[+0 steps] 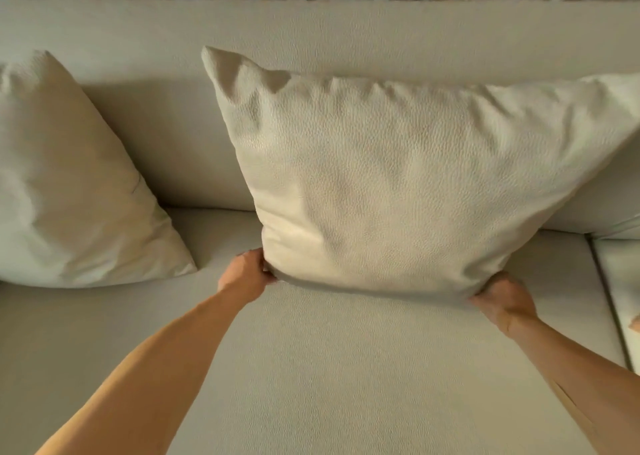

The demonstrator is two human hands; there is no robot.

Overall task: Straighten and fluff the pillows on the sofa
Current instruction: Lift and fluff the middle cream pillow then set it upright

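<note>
head view. i see the large textured pillow standing on the sofa seat, leaning against the backrest, tilted so its top left corner peaks and its right side sags toward the frame edge. my left hand is closed around the bottom left corner, fingers curled into the fabric; my right hand is clamped on the bottom right corner, thumb on top and fingertips tucked under the edge. a second, smoother pillow rests well apart to the left, on its point against the backrest.

the step in hand, as i judge it, is squaring this pillow. to do it well i should keep both corner grips even, lift slightly so the lower edge clears the seat, level the bottom seam parallel to the seat front, then press inward from both corners to push filling upward. uneven pulling would likely skew it further.
</note>
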